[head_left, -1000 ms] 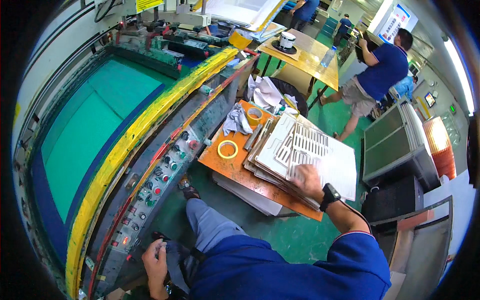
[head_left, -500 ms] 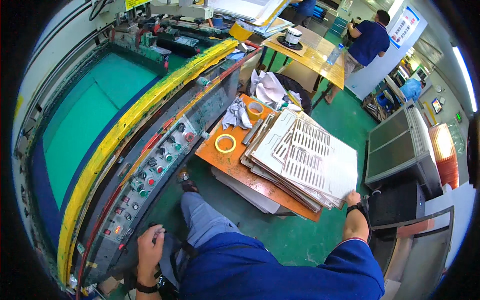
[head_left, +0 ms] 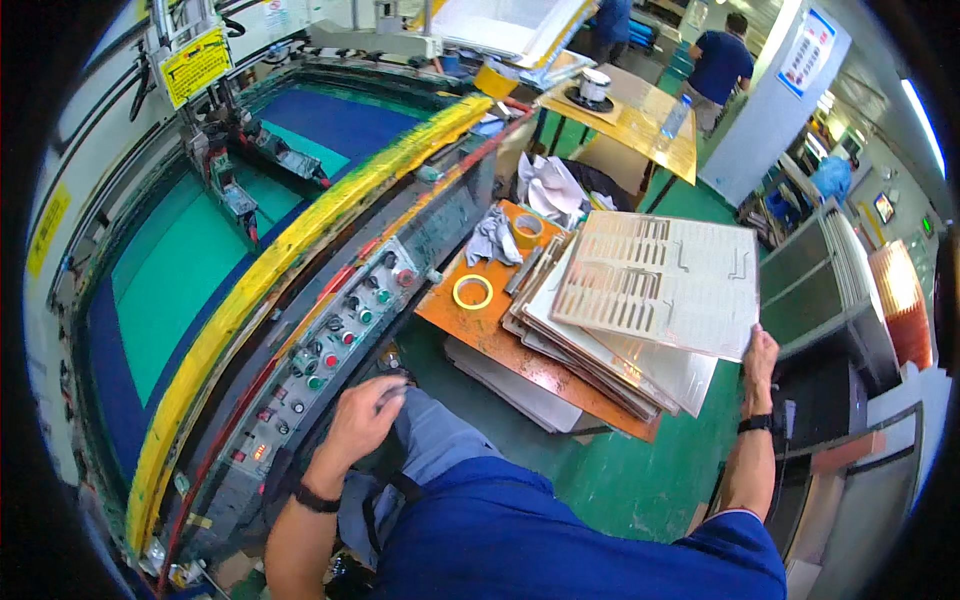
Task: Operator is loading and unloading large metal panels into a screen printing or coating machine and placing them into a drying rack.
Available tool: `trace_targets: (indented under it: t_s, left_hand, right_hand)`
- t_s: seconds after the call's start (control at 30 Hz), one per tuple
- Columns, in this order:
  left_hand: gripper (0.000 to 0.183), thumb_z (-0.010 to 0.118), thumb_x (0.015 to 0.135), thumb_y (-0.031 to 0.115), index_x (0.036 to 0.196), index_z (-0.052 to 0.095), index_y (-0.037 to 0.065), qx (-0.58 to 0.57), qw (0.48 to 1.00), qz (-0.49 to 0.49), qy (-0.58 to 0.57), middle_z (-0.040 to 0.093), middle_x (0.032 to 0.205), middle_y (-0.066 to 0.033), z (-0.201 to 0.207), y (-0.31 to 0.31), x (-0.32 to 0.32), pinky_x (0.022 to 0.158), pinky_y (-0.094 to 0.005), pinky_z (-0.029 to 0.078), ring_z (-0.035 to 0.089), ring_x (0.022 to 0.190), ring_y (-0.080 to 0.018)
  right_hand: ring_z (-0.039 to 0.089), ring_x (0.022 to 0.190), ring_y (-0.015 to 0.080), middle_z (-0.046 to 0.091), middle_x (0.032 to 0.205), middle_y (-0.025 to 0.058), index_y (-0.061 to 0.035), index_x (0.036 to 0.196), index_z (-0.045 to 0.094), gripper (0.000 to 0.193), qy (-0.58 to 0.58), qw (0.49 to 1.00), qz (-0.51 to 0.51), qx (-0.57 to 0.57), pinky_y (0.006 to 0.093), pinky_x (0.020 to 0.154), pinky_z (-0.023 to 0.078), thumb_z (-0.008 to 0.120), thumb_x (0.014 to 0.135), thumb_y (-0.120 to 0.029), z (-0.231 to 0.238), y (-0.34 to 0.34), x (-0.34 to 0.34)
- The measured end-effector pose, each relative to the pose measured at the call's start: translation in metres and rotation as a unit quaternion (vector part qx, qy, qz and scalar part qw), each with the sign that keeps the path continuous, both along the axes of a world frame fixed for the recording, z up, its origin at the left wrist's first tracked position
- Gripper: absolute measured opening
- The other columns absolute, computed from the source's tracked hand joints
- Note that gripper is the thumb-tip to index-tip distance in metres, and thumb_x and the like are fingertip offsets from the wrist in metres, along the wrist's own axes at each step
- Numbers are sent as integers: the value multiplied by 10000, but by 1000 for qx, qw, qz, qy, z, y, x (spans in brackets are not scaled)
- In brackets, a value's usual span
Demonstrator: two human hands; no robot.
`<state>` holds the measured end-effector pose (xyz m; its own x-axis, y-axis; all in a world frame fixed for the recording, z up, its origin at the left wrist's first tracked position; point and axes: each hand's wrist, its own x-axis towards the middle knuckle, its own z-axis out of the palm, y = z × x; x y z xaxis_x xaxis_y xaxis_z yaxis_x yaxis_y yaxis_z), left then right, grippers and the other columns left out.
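Observation:
My right hand [head_left: 760, 357] grips the near right corner of a pale flat panel [head_left: 700, 290] with rows of dark slot-like marks. The panel is tilted up above a stack of similar sheets [head_left: 590, 352], its far left part still over the stack. That pile lies on an orange board [head_left: 470, 312]. Over my thigh, beside the machine's control panel [head_left: 330, 350], my left hand [head_left: 368, 418] has its fingers curled in; whether anything is between them I cannot make out.
On the left stands a printing machine with a yellow-smeared frame edge [head_left: 330, 210] and a green bed [head_left: 180, 300]. A yellow tape roll [head_left: 473, 292] and a crumpled rag [head_left: 492, 238] lie on the board. Behind is a table [head_left: 640, 115]; screens and racks [head_left: 810, 290] stand right.
My right hand has lifted the top panel's near corner and moved up and right with it. The left hand has risen toward my lap. The view has shifted, and a person behind has moved farther off.

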<state>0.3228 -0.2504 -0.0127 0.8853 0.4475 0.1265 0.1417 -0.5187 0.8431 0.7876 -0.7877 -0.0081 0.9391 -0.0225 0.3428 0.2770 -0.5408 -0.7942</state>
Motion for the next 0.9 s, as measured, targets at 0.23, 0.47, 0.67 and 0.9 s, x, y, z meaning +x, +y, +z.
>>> trace_targets:
  t_s: [0.23, 0.47, 0.67, 0.9]
  left_hand:
    - [476, 592, 949, 334, 1233, 558, -46, 59, 986, 92, -122, 627, 1156, -206, -46, -11, 65, 903, -355, 503, 637, 1036, -273]
    - [404, 396, 1042, 399, 1116, 593, 54, -447, 847, 162, -240, 628, 1055, -32, 16, -45, -4, 881, -312, 461, 571, 974, -134]
    - [309, 431, 1037, 265, 911, 602, 39, -252, 773, 467, -347, 594, 861, 3, -16, -44, -151, 736, -247, 426, 514, 783, -81]
    - [309, 436, 1026, 250, 1014, 617, -1, -206, 669, 553, -452, 622, 951, -49, -66, -78, -285, 792, -316, 473, 569, 851, -132]
  right_hand:
    - [485, 765, 71, 568, 833, -5, 43, 923, 618, 353, -63, 986, 139, 72, 252, 677, 416, 490, 1019, -273, 117, 73, -81]
    - [475, 744, 101, 540, 801, -4, -17, 859, 566, 331, -71, 957, 265, 91, 271, 665, 407, 445, 1037, -268, 46, 109, -117]
    - [523, 741, 136, 601, 806, 43, 27, 1002, 624, 256, 72, 901, 427, -12, 295, 664, 445, 486, 1013, -189, -8, 284, -220]
    - [652, 1009, 325, 641, 1131, 227, -28, 1406, 423, 539, 109, 754, 633, -135, 391, 869, 507, 532, 882, 35, -31, 394, -310]
